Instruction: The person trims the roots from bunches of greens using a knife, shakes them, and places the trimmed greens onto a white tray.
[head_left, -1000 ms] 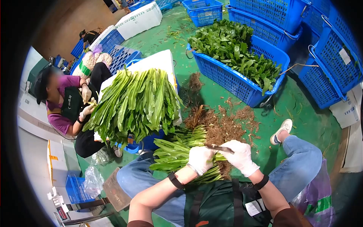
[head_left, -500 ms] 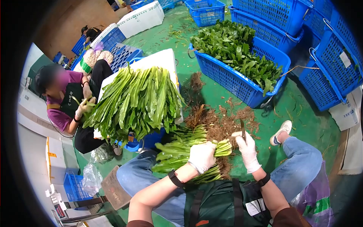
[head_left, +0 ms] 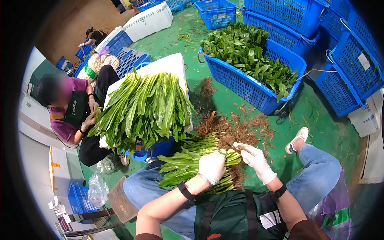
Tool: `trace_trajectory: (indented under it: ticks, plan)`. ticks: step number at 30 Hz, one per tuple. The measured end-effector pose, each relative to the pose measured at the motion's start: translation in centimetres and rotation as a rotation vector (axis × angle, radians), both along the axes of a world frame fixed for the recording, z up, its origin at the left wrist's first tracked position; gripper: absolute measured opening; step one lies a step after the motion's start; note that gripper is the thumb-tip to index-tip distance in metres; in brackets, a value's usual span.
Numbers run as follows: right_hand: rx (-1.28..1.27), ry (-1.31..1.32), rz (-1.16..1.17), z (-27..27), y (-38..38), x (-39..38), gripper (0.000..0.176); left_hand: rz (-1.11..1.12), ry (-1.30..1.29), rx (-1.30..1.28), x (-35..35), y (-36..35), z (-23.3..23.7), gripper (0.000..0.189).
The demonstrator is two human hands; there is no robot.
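Observation:
My left hand (head_left: 212, 166), in a white glove, is closed round a bunch of long-leafed greens (head_left: 233, 157), their pale cut stems pointing right. A dark-bladed knife (head_left: 239, 148) is in my gloved right hand (head_left: 257, 162), its blade turned left close to the stem ends. My right fingers partly cover the handle. More greens (head_left: 176, 162) lie beneath and beside my left hand, some with brown roots (head_left: 237, 178) still on.
Trimmed roots (head_left: 224, 126) litter the green floor ahead. Stacked greens (head_left: 144, 108) rest on a white foam lid (head_left: 181, 66). A blue crate (head_left: 240, 86) holds leafy greens; more crates (head_left: 288, 18) stand behind. A co-worker (head_left: 72, 104) sits at the left, hands at the stack.
My right hand has moved slightly left, and the knife has swung from upright to pointing left at the stems. The co-worker's hands have shifted lower, towards the stacked greens.

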State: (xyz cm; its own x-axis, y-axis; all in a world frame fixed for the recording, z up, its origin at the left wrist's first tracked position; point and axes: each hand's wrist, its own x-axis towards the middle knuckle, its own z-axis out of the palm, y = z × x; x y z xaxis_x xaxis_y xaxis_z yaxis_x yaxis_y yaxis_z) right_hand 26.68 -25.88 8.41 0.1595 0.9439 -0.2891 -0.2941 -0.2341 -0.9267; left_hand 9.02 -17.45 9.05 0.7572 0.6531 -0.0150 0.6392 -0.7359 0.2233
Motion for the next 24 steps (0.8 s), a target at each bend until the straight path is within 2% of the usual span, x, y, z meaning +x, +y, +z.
trace_trajectory:
  ticks: [1,2,4,6,8,9,11,13,14,16,20,22,24]
  plan:
    - [-0.024,-0.010,-0.006,0.0,-0.1,0.1,0.032,0.021,-0.022,-0.017,-0.1,0.1,-0.1,0.023]
    - [-0.026,-0.007,-0.005,-2.6,-0.4,0.6,0.032,0.021,-0.019,-0.019,-0.3,0.1,-0.2,0.023]
    - [-0.134,-0.386,-0.289,-10.7,-1.2,3.5,0.028,0.042,-0.027,-0.036,-0.8,0.7,-0.4,0.022]
    - [-0.372,-0.124,-0.580,-12.1,-2.3,7.4,0.029,0.109,0.013,-0.082,-1.2,1.9,-0.3,0.026]
    - [-0.341,0.097,-0.670,-9.3,-1.6,8.1,0.026,0.169,-0.103,-0.291,-1.9,3.0,0.2,0.038]
    - [-0.303,0.138,-0.584,-7.6,-1.4,7.9,0.025,0.202,-0.169,-0.413,-2.1,3.4,-0.3,0.048]
    - [-0.201,0.203,-0.475,-7.4,-1.5,7.2,0.023,0.211,-0.268,-0.507,-2.2,3.4,0.3,0.053]
    - [-0.254,0.171,-0.490,-4.6,-0.2,5.5,0.020,0.211,-0.376,-0.672,-3.0,3.5,0.1,0.068]
    - [-0.231,0.136,-0.496,-4.7,0.2,5.0,0.023,0.172,-0.548,-0.875,-2.9,3.3,5.7,0.068]
    - [-0.211,0.075,-0.461,-2.7,0.4,4.6,0.051,0.224,-0.693,-0.884,-4.2,4.0,11.9,0.064]
    - [-0.226,0.026,-0.484,-3.1,0.7,4.9,0.049,0.517,-0.662,-0.598,-10.0,8.2,25.4,0.056]
    - [-0.243,0.042,-0.497,-4.9,1.0,5.2,0.045,0.573,-0.745,-0.332,-12.3,12.0,28.3,0.048]
    - [-0.269,0.061,-0.517,-5.8,1.4,5.1,0.042,0.653,-0.354,0.183,-13.1,16.3,31.0,0.040]
